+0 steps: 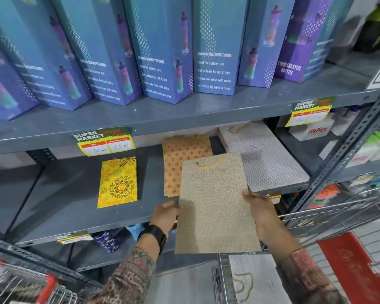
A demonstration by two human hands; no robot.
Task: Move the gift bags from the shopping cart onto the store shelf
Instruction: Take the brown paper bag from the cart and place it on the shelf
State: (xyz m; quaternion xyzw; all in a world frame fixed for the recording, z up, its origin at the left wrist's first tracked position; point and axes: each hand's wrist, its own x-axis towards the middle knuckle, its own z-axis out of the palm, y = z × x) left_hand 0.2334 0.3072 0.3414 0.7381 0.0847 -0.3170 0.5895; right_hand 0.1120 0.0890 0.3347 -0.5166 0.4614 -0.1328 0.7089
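I hold a flat beige patterned gift bag (215,207) with a gold cord handle in front of the grey shelf (75,205). My left hand (166,213) grips its left edge and my right hand (260,207) grips its right edge. Lying flat on the shelf are a yellow mandala gift bag (118,182), an orange patterned gift bag (178,159) and a stack of white dotted gift bags (263,156). The shopping cart (224,279) at the bottom right holds a white gift bag (257,279) and a red gift bag (355,266).
Tall blue bottle boxes (158,51) line the shelf above. Yellow price tags (105,142) hang on the shelf edge. A slotted metal upright (338,159) stands at the right. Another cart with a red handle (46,288) sits at the bottom left.
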